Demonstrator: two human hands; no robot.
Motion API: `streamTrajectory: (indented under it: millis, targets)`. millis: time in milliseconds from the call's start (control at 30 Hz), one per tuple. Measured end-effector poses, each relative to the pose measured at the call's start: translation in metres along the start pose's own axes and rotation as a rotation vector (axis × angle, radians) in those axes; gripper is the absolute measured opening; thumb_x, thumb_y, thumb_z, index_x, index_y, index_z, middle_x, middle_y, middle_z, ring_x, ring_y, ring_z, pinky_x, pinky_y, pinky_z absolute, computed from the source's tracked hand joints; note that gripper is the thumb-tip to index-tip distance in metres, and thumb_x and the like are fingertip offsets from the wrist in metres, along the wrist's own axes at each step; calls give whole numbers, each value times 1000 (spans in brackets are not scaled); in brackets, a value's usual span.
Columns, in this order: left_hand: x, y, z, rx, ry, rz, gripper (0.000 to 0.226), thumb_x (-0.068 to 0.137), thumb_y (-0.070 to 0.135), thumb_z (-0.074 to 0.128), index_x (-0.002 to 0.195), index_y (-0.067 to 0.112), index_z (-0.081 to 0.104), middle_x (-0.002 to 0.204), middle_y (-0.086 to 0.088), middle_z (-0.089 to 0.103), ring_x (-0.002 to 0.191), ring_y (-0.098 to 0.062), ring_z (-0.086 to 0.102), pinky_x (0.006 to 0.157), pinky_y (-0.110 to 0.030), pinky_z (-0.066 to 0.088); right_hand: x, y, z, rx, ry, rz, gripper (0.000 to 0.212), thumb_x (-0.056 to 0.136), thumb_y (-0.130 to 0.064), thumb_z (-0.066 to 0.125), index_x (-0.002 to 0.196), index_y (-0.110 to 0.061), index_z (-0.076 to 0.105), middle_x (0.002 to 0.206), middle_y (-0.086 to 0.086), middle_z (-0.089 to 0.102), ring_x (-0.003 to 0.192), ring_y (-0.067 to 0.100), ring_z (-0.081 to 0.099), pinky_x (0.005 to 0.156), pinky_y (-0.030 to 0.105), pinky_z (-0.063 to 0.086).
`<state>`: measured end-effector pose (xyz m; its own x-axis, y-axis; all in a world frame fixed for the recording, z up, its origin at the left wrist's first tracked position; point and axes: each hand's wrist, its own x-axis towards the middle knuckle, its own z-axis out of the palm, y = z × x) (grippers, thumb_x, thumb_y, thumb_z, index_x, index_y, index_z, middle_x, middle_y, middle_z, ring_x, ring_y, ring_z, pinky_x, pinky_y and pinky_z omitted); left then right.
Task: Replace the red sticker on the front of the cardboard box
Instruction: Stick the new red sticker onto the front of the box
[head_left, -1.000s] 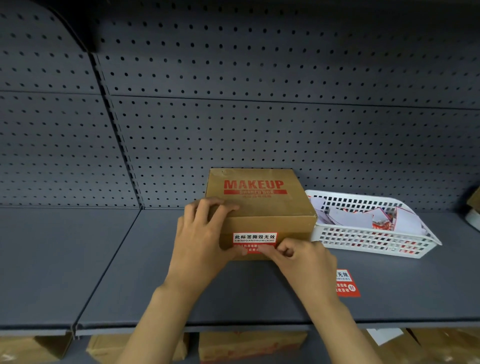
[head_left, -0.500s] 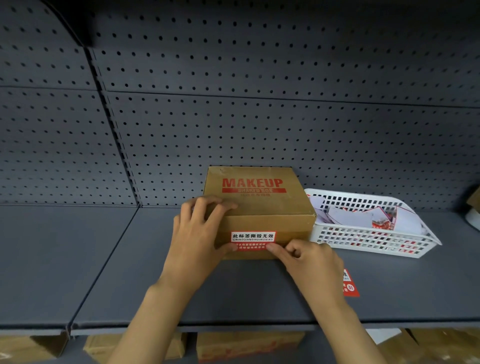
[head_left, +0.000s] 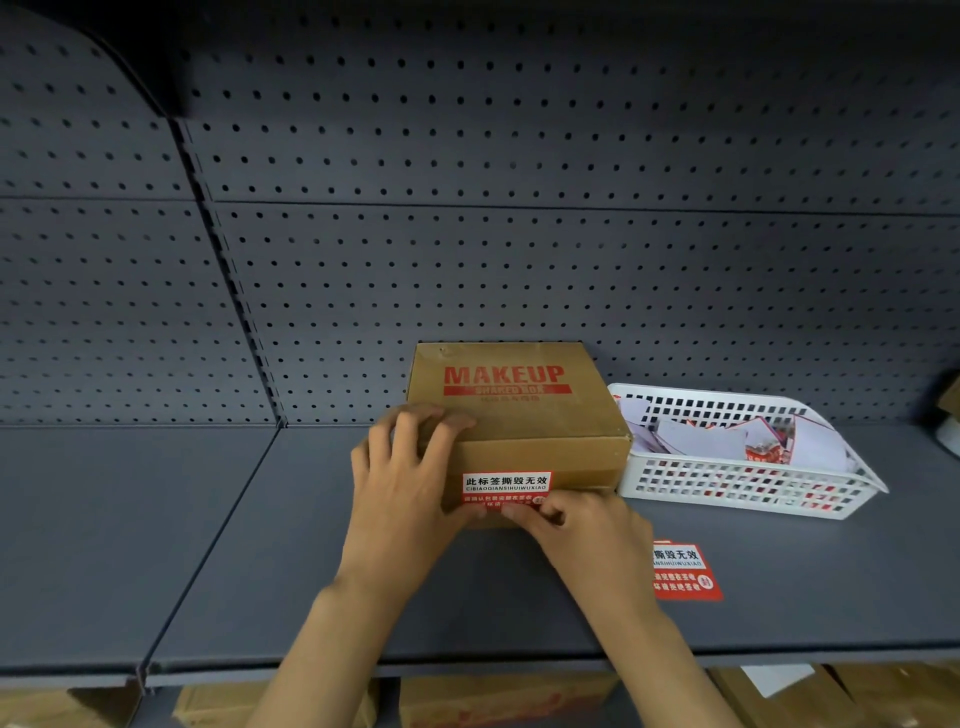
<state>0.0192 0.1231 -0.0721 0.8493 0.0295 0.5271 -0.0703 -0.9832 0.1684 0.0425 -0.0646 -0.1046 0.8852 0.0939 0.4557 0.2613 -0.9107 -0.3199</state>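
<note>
A brown cardboard box (head_left: 519, 410) printed "MAKEUP" sits on the grey shelf (head_left: 208, 545). A red and white sticker (head_left: 506, 487) is on the box's front face. My left hand (head_left: 402, 488) grips the box's left front corner, fingers over the top and thumb against the front. My right hand (head_left: 582, 535) has its fingertips pinched at the sticker's lower edge. A second red sticker (head_left: 685, 571) lies flat on the shelf to the right of my right hand.
A white slotted plastic basket (head_left: 748, 493) with several paper scraps and sticker pieces stands right of the box. A grey pegboard wall (head_left: 467, 260) rises behind. More cardboard boxes (head_left: 493, 701) show on the level below the shelf edge.
My right fingertips have shifted slightly left along the sticker's lower edge. The left hand keeps its hold on the box.
</note>
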Motion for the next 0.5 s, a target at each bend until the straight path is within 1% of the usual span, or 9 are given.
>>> streamTrajectory:
  millis: [133,233,267,500]
  targets:
    - [0,-5,-4,-5,-28,27,96,50,52,91,131,34,44,130,-1,49,117,-29,45,89,-46,49,0,12,-5,-15,-5,24,57,71,-79,60,60,-24,71,57,-6,70,57,16,67,51,24,33]
    - [0,-7,-6,-7,-32,49,96,49,49,93,132,34,46,130,-1,49,117,-28,44,88,-45,48,0,18,-9,-47,26,27,52,69,-76,65,55,-26,69,52,-5,68,52,18,65,46,20,22]
    - [0,-7,-6,-9,-34,55,96,49,48,93,132,34,46,130,0,49,117,-28,44,87,-45,48,0,19,-10,-46,26,26,52,69,-76,65,54,-26,69,51,-6,68,51,17,65,46,19,20]
    - [1,-9,-9,-10,-56,69,97,50,43,94,133,35,45,132,1,45,119,-27,41,89,-45,48,1,26,-15,-34,2,43,54,72,-77,61,58,-26,70,52,-6,68,56,16,65,51,25,31]
